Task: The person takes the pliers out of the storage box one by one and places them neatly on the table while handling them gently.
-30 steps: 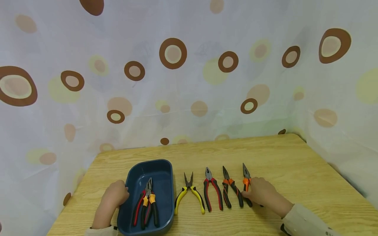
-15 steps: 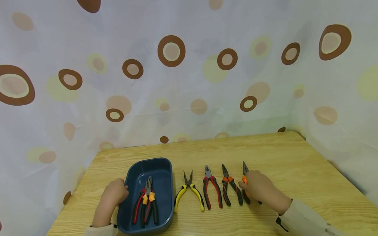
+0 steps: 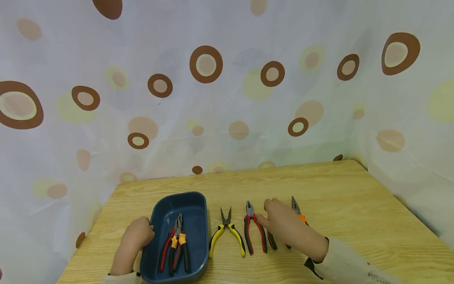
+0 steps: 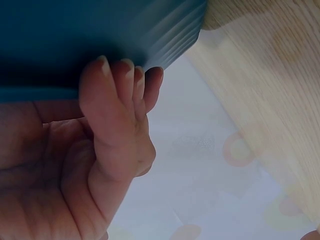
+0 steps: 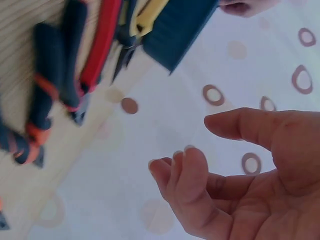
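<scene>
My left hand (image 3: 136,235) holds the left rim of a dark blue plastic bin (image 3: 206,240); in the left wrist view its fingers (image 4: 107,115) bend against the bin's wall. Combination pliers with yellow-and-black handles (image 3: 182,239) lie in the bin over red-and-black-handled pliers (image 3: 164,252). My right hand (image 3: 289,227) hovers over orange-and-black pliers (image 3: 271,240), covering most of them. The right wrist view shows thumb and fingers (image 5: 192,175) spread apart with nothing between them. To its left lie red-and-black combination pliers (image 3: 250,213); long-nose pliers with orange grips (image 3: 295,205) are partly hidden behind it.
Long-nose pliers with yellow handles (image 3: 226,225) lie opened beside the bin's right wall. Everything stands on a light wooden table (image 3: 330,185). A white curtain with brown and yellow circles (image 3: 227,98) hangs behind and on both sides.
My right hand has left the rightmost orange-handled pliers and moved left, over the neighbouring pair. Those rightmost pliers still lie on the table. My left hand stays at the bin.
</scene>
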`<state>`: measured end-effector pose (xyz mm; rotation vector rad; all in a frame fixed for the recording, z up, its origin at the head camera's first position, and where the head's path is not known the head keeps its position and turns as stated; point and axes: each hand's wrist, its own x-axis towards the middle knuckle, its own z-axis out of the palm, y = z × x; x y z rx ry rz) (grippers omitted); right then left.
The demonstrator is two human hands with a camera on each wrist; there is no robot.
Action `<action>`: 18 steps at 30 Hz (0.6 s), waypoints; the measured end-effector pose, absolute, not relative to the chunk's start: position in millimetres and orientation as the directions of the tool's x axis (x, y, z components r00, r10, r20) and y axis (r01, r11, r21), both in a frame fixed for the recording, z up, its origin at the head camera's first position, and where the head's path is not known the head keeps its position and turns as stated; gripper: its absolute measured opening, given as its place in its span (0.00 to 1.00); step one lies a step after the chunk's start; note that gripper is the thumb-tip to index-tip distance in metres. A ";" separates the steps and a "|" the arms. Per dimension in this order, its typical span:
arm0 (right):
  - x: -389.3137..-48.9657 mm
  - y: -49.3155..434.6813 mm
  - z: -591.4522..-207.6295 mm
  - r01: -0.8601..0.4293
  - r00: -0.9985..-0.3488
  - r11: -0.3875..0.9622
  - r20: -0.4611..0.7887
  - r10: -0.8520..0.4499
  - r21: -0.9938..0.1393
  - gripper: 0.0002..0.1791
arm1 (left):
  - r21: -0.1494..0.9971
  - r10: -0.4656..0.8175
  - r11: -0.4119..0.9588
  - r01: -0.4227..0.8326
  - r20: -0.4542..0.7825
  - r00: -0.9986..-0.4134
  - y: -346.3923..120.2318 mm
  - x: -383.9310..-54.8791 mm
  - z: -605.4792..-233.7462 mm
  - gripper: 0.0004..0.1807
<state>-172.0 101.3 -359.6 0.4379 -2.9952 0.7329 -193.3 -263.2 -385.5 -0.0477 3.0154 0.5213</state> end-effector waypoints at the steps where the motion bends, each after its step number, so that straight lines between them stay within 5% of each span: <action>1: -170.9 95.5 -357.1 -0.280 -0.959 0.844 0.092 -0.269 -0.458 0.12 | 0.335 -0.019 0.941 -0.046 -0.085 -0.996 -263.3 -193.0 -385.5 0.11; 18: -172.1 6.7 -344.1 -0.453 -0.869 0.713 0.084 -0.488 -0.535 0.11 | 0.340 -0.020 0.939 -0.044 -0.073 -0.997 -264.3 -195.2 -388.9 0.09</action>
